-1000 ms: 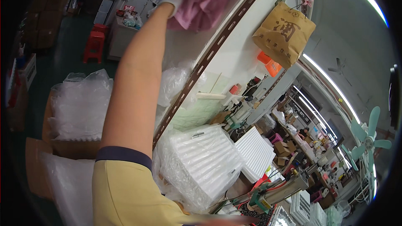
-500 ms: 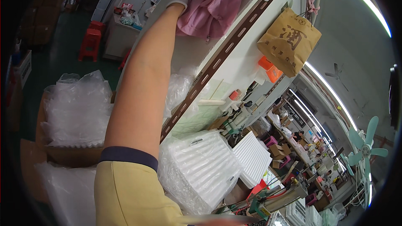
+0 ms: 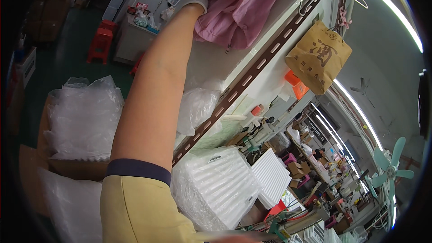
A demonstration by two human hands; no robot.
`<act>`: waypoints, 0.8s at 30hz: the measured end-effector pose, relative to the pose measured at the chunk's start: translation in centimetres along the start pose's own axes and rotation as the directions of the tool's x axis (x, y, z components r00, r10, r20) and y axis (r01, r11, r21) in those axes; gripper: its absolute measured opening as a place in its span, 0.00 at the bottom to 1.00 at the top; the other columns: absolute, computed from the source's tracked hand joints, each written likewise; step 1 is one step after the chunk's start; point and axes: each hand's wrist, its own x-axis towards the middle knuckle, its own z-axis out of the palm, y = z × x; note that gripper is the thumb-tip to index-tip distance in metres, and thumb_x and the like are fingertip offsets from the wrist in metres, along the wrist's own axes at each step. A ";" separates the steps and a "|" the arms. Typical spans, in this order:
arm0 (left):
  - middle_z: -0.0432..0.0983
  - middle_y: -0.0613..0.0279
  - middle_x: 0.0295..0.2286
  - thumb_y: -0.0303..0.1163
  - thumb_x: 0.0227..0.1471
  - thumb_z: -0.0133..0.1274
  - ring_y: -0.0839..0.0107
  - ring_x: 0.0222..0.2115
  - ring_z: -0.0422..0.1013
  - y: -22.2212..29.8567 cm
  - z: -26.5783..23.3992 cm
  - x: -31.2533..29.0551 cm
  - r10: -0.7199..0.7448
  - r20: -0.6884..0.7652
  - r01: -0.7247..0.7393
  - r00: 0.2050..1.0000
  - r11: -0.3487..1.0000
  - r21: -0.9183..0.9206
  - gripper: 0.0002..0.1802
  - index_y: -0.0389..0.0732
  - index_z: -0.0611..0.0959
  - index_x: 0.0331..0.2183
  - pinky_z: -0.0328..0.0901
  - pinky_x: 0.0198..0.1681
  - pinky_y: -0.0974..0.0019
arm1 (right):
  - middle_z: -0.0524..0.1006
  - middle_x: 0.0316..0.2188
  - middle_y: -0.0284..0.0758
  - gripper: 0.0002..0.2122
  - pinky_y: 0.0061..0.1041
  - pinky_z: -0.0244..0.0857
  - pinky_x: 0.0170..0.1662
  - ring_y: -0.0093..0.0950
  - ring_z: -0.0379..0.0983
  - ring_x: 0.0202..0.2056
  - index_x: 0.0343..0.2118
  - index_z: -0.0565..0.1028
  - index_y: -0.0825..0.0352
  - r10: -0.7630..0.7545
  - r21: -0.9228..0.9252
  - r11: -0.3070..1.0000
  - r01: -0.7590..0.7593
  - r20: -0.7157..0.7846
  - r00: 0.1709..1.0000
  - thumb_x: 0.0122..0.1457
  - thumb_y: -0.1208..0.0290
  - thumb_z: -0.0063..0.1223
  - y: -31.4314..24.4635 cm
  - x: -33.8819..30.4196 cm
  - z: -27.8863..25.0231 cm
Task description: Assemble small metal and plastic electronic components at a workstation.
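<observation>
My left arm reaches far up and ahead, bare below a yellow sleeve with a dark cuff. My left hand wears a pale grey glove and is at the top of the view, right against a pink garment with a zip along its lower edge. Its fingers are turned away or hidden, so whether they grip the cloth cannot be made out. The garment hangs in front of a pale panel. My right hand is out of view.
Boxes with clear plastic bags stand at left. A plastic-wrapped stack of white ribbed panels lies below a slotted brown metal upright. A brown paper bag hangs at right, near a green fan. Red stools stand farther back.
The view has shifted slightly, so the garment and paper bag sit lower and further right. More of the gloved hand shows beside the cloth.
</observation>
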 end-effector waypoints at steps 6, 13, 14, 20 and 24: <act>0.75 0.44 0.39 0.32 0.52 0.43 0.50 0.42 0.72 0.2 -0.6 0.0 0.220 0.089 -0.234 0.971 0.952 0.198 0.16 0.39 0.82 0.39 0.67 0.44 0.55 | 0.77 0.37 0.36 0.11 0.24 0.62 0.48 0.27 0.72 0.43 0.42 0.75 0.62 0.003 -0.036 0.999 -0.004 -0.044 0.999 0.55 0.72 0.51 -3.7 -0.5 -1.0; 0.76 0.45 0.37 0.31 0.51 0.43 0.50 0.41 0.73 0.1 -1.3 -0.4 0.339 0.149 -0.370 0.929 0.867 0.335 0.15 0.39 0.82 0.37 0.68 0.43 0.54 | 0.77 0.37 0.35 0.11 0.25 0.62 0.48 0.27 0.72 0.43 0.42 0.75 0.61 0.013 -0.057 0.998 -0.019 -0.094 0.996 0.55 0.72 0.51 -8.0 -2.4 -1.7; 0.76 0.45 0.36 0.31 0.51 0.43 0.49 0.40 0.73 -0.1 -0.9 -0.2 0.276 0.107 -0.295 0.955 0.912 0.284 0.15 0.39 0.82 0.36 0.68 0.43 0.53 | 0.77 0.37 0.35 0.11 0.25 0.62 0.48 0.27 0.72 0.43 0.42 0.75 0.61 0.021 -0.056 0.998 -0.027 -0.100 0.995 0.55 0.72 0.51 -8.3 -3.1 -1.9; 0.76 0.41 0.29 0.39 0.53 0.42 0.47 0.34 0.74 -3.9 0.0 0.1 0.231 -0.464 -0.118 0.855 0.958 0.260 0.17 0.38 0.81 0.30 0.69 0.33 0.49 | 0.77 0.40 0.37 0.11 0.29 0.63 0.50 0.33 0.73 0.44 0.42 0.75 0.62 0.009 -0.002 1.000 -0.009 -0.130 0.991 0.55 0.72 0.52 -10.0 -6.3 -2.7; 0.78 0.61 0.32 0.40 0.54 0.45 0.65 0.37 0.74 -3.6 -4.7 -4.7 0.328 -0.541 -0.321 0.774 0.941 0.112 0.13 0.56 0.81 0.38 0.66 0.43 0.62 | 0.76 0.27 0.43 0.08 0.37 0.68 0.37 0.42 0.73 0.31 0.28 0.78 0.61 -0.331 -0.146 0.943 0.299 -0.314 0.890 0.50 0.63 0.56 -14.5 -9.4 -4.3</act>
